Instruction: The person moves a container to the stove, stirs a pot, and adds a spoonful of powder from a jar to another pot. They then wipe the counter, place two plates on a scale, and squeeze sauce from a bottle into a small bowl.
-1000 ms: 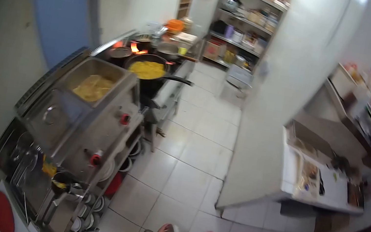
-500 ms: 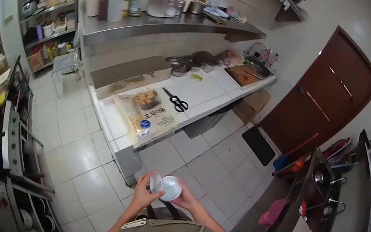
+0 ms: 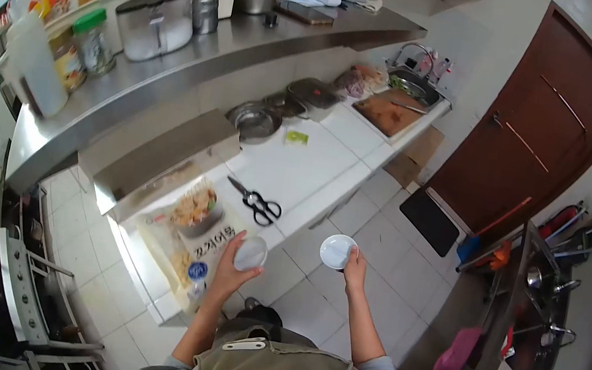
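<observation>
Fingers wrapped round its side, my left hand (image 3: pixel 230 272) holds a small white bowl (image 3: pixel 251 254) near the front edge of the white counter (image 3: pixel 289 180). Off to the right, over the floor, my right hand (image 3: pixel 355 270) pinches the rim of a second white bowl (image 3: pixel 336 251). The two bowls are apart. Beside my left hand lies a printed food package (image 3: pixel 215 248) with a metal bowl of food pieces (image 3: pixel 194 212) on it. Black-handled scissors (image 3: pixel 258 204) rest on the counter just beyond.
A steel shelf (image 3: pixel 218 40) with jars and bottles overhangs the counter. Metal pans (image 3: pixel 253 122), a cutting board (image 3: pixel 389 112) and a sink (image 3: pixel 418 86) are farther back. A stove (image 3: pixel 28 288) stands at left, another sink unit (image 3: pixel 528 305) at right.
My hands have moved apart, so the bowls that were together are now separate, one in each hand. The view has moved closer to the counter and shelf.
</observation>
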A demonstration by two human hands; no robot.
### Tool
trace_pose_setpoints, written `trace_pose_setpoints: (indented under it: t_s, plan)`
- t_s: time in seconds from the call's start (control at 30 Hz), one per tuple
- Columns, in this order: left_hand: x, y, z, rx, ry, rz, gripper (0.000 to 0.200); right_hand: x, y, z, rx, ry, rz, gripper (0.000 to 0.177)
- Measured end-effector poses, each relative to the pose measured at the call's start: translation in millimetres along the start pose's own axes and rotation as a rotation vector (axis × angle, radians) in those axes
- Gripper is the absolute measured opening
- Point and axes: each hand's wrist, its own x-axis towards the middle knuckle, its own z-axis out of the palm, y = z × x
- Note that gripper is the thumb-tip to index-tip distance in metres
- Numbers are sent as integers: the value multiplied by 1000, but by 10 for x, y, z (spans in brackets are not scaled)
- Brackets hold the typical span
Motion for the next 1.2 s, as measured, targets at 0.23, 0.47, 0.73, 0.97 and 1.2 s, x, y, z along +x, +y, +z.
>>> trace_pose_setpoints:
  t_s: [0.23, 0.47, 0.73, 0.97, 1.2]
  plan:
    - [1056, -61, 204, -810, -136, -200, 82, 1364, -162, 733, -366, 139, -193, 21]
    - [1605, 31, 252, -944, -192, -186, 100, 2221, -362, 1049, -550, 50, -336, 19]
    - [1883, -266, 682, 91, -2, -103, 96, 3017, -725, 1281, -1040, -271, -434, 24]
    - [2102, -331, 1283, 425, 288, -258, 98, 3224, -2233, 1086, -1384, -1000, -574, 51]
    - [2214, -463, 1293, 812, 329, -203, 100, 1950, -5412, 1552, -307, -1023, -1515, 24]
